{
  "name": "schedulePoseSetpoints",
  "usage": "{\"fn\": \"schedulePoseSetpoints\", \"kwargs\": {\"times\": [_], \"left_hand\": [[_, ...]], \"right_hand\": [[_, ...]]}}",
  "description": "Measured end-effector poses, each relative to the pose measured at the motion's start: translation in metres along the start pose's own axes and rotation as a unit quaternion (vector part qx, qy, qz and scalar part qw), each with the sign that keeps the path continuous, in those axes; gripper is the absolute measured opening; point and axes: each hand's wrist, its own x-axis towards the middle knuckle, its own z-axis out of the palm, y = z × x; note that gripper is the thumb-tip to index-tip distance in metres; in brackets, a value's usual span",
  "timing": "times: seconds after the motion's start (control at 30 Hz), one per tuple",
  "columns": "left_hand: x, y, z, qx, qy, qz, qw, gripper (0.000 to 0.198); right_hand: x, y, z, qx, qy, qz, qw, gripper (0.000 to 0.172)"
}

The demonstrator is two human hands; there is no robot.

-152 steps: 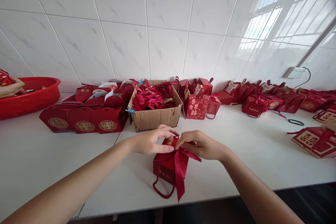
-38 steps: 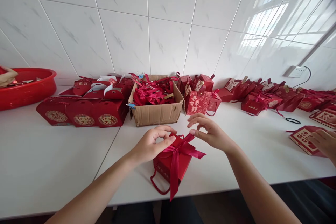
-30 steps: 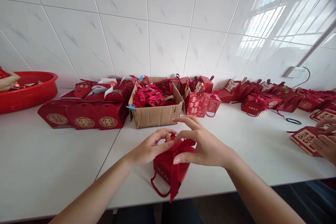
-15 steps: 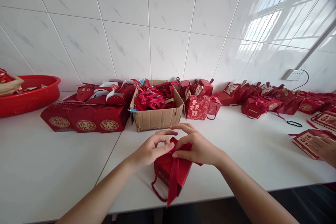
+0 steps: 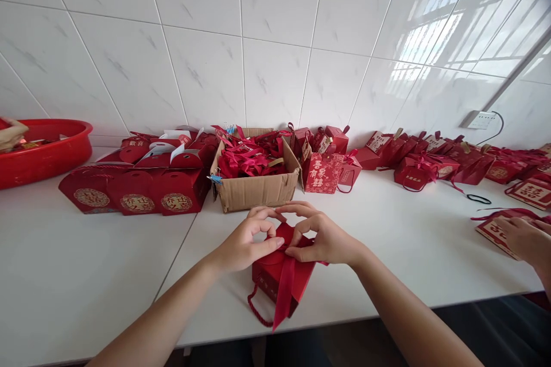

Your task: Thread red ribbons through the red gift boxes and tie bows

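Observation:
A small red gift box sits near the table's front edge, with a twisted cord handle hanging at its left side. Across its top runs a red ribbon, one tail dangling over the front. My left hand pinches the ribbon at the top of the box, thumb and forefinger together. Opposite it, my right hand also pinches the ribbon, fingertips close to those of the left. The fingers partly hide the ribbon's crossing.
Behind stands a cardboard box of loose red ribbons. Red gift boxes line up at left beside a red basin. More gift boxes stand along the wall. At right, another person's hand rests on a red box.
Both hands stay at the ribbon with only slight finger movement. The view has shifted a little. At the far left, a hand now shows over the basin.

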Motion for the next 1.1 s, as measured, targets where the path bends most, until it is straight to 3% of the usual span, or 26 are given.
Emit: {"fn": "schedulePoseSetpoints", "kwargs": {"times": [0.17, 0.33, 0.5, 0.67, 0.77, 0.87, 1.1], "left_hand": [[-0.003, 0.002, 0.003, -0.01, 0.016, -0.004, 1.0, 0.026], [-0.009, 0.012, 0.005, -0.061, 0.04, -0.023, 0.997, 0.024], [-0.011, 0.023, 0.015, -0.08, 0.082, -0.047, 0.992, 0.024], [-0.006, 0.022, 0.03, -0.088, 0.119, -0.071, 0.986, 0.021], [-0.005, 0.018, 0.034, -0.054, 0.144, -0.075, 0.985, 0.016], [-0.005, 0.015, 0.033, -0.041, 0.128, -0.081, 0.988, 0.015], [-0.002, 0.012, 0.033, -0.046, 0.113, -0.074, 0.99, 0.038]], "right_hand": [[-0.004, -0.001, -0.004, 0.027, 0.001, 0.022, 0.999, 0.007], [-0.022, 0.008, -0.02, 0.054, 0.027, 0.094, 0.994, 0.034], [-0.033, 0.015, -0.027, 0.082, 0.003, 0.143, 0.986, 0.025], [-0.026, 0.011, -0.016, 0.11, 0.075, 0.144, 0.981, 0.031], [-0.021, 0.009, -0.009, 0.091, 0.101, 0.164, 0.977, 0.038], [-0.017, 0.009, -0.005, 0.054, 0.1, 0.173, 0.978, 0.041], [-0.011, 0.009, -0.007, -0.055, 0.086, 0.13, 0.986, 0.034]]}}
